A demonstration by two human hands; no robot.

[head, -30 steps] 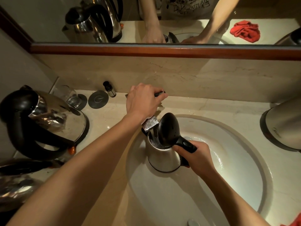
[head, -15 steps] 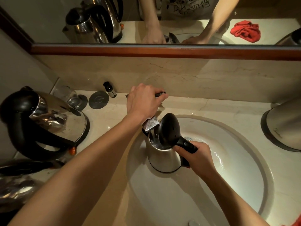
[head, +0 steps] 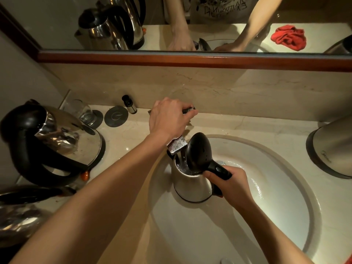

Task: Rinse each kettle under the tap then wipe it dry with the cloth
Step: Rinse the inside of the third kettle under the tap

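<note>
Holding the small steel kettle with open black lid [head: 191,184] in the white oval sink [head: 285,216] | our right hand [head: 231,184] grips its handle | left hand [head: 167,119] clasps the chrome tap lever [head: 187,110]

Mirror [head: 57,25] reflecting shirt [head: 224,10] with dark printed lettering, showing reversed and partly cut off at top edge, letters not reading clearly; kettle at right edge [head: 331,147] carrying small dark brand mark low on steel wall near base, too small and blurred for reading; round grey disc [head: 116,116] on table [head: 133,136] bearing pale ring-and-stroke symbol resembling power sign; no other text, number or label showing legibly
</note>
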